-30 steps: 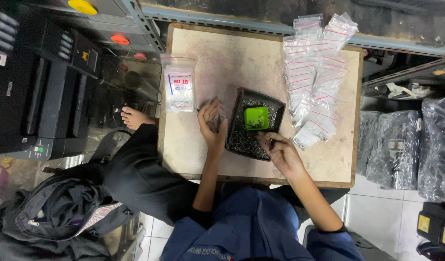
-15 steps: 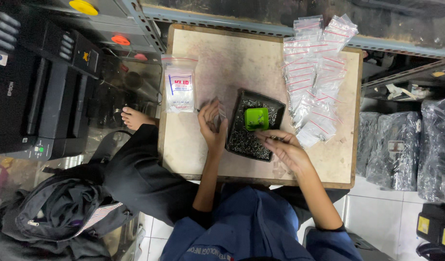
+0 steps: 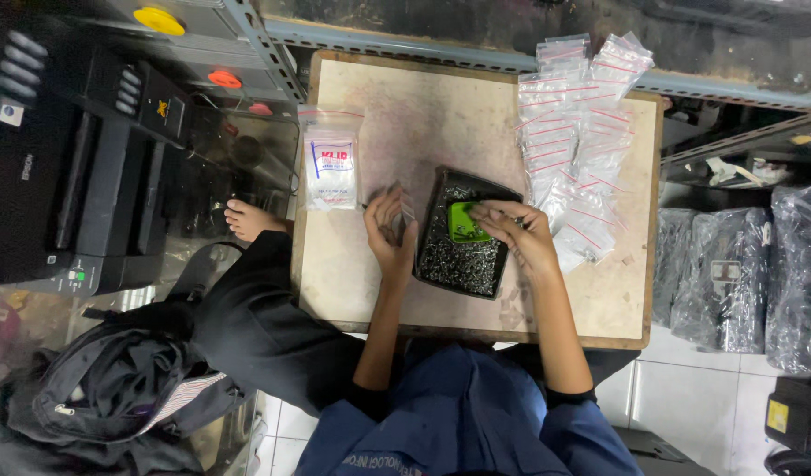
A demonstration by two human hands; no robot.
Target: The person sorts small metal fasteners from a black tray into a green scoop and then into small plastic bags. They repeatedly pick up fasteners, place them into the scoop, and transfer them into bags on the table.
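A black tray (image 3: 463,264) filled with small dark metal parts is lying near the middle of the pale worktop (image 3: 361,282), toward its near edge. A small green scoop (image 3: 464,222) is resting in the tray's far end, and the right hand (image 3: 520,236) is reaching over it, its fingers (image 3: 487,211) closing on the scoop's edge. The left hand (image 3: 390,234) is hovering just left of the tray, fingers curled around something small that is too blurred to tell. Farther left, a clear zip bag (image 3: 330,159) with a white label is lying flat at the worktop's edge. To the right of the tray, a heap of empty clear zip bags with red strips (image 3: 582,150) is spreading toward the far right corner. Beyond the worktop's left side, a black printer (image 3: 70,176) is sitting.
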